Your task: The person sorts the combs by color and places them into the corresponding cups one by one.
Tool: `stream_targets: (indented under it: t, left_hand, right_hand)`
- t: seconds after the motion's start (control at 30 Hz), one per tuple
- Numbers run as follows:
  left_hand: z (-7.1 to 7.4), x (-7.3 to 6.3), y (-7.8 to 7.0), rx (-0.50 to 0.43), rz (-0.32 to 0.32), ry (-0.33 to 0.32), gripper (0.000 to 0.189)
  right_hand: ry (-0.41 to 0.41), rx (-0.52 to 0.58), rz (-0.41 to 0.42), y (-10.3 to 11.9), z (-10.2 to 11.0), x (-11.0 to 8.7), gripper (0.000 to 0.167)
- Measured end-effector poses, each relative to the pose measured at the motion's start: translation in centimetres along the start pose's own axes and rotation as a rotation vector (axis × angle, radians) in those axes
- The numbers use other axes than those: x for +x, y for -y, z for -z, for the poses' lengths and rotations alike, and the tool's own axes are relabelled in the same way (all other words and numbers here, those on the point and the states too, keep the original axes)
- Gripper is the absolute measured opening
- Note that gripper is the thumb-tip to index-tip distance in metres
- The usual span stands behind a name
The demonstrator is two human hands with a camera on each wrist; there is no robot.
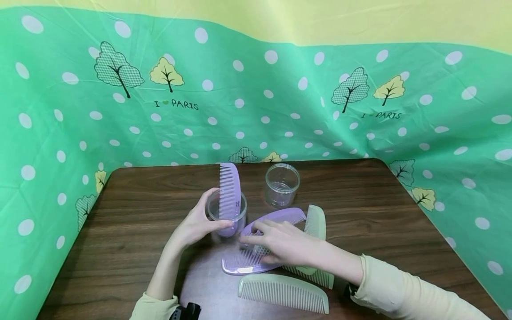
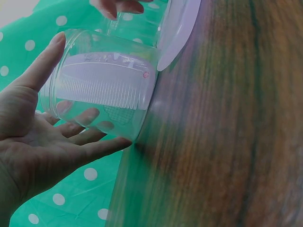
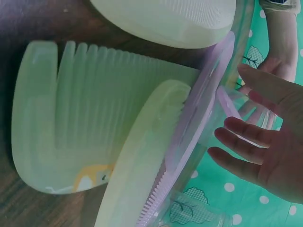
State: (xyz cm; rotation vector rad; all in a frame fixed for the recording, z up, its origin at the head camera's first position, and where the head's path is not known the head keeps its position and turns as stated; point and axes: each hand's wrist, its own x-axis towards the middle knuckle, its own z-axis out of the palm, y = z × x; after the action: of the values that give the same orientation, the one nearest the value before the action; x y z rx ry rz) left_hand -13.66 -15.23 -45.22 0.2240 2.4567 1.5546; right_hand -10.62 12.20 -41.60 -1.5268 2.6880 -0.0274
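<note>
A purple comb (image 1: 232, 191) stands upright in a clear jar (image 1: 243, 214), its upper part above the rim. My left hand (image 1: 194, 226) holds this jar by its side; in the left wrist view the thumb lies near the rim and the fingers spread along the wall. My right hand (image 1: 282, 242) hovers over a loose pile of combs, fingers apart and slightly bent, with nothing visible in its grasp. Beneath it lie a purple comb (image 1: 286, 215) and another purple comb (image 1: 238, 265), overlapping pale green combs. The right wrist view shows a green comb (image 3: 35, 118) close up.
A second clear jar (image 1: 282, 184) stands behind the pile. One pale green comb (image 1: 284, 286) lies nearest the front, and another green comb (image 1: 317, 220) lies right of the pile. A green dotted cloth (image 1: 256, 106) hangs behind the brown wooden table (image 1: 400, 249).
</note>
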Motion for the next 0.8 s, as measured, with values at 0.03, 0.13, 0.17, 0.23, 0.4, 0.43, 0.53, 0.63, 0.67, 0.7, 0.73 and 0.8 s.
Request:
stream_targets:
  t: [0.03, 0.13, 0.17, 0.23, 0.4, 0.43, 0.53, 0.63, 0.67, 0.7, 0.73, 0.8]
  left_hand:
    - [0.0, 0.0, 0.0, -0.001, 0.000, 0.000, 0.107]
    - [0.0, -0.1, 0.1, -0.001, -0.001, 0.000, 0.106]
    - [0.0, -0.1, 0.1, -0.003, -0.002, -0.001, 0.106]
    - [0.0, -0.1, 0.1, -0.008, -0.004, 0.000, 0.106]
    - [-0.1, -0.1, 0.0, -0.010, -0.006, -0.001, 0.107]
    - [-0.1, -0.1, -0.1, -0.008, -0.004, -0.002, 0.107]
    - [-0.1, -0.1, -0.1, -0.007, -0.003, -0.002, 0.107]
    - [-0.1, -0.1, -0.1, -0.012, -0.003, -0.002, 0.107]
    - [-0.1, -0.1, 0.0, -0.014, -0.004, -0.002, 0.107]
    - [-0.1, -0.1, 0.0, -0.014, -0.004, -0.003, 0.107]
    - [-0.1, 0.0, 0.0, -0.015, -0.004, -0.003, 0.107]
    - [-0.1, 0.0, 0.1, -0.016, -0.005, -0.005, 0.106]
  right_hand:
    - [0.007, 0.002, 0.001, 0.1, -0.1, 0.0, 0.071]
    - [0.020, -0.017, 0.002, 0.4, -0.3, -0.1, 0.072]
    - [0.024, -0.026, 0.002, 0.5, -0.3, -0.1, 0.072]
    - [0.028, -0.051, 0.004, 0.6, -0.5, -0.2, 0.072]
    - [0.025, -0.098, 0.017, 0.9, -0.9, -0.3, 0.070]
    - [0.025, -0.102, 0.021, 0.9, -1.0, -0.3, 0.070]
    - [0.026, -0.114, 0.032, 1.0, -1.3, -0.4, 0.070]
    - [0.025, -0.126, 0.040, 1.0, -1.4, -0.5, 0.071]
    - [0.025, -0.128, 0.042, 1.1, -1.5, -0.5, 0.071]
    - [0.024, -0.130, 0.044, 1.1, -1.5, -0.5, 0.072]
    - [0.022, -0.133, 0.046, 1.1, -1.5, -0.5, 0.071]
    - [0.017, -0.137, 0.050, 1.2, -1.6, -0.4, 0.069]
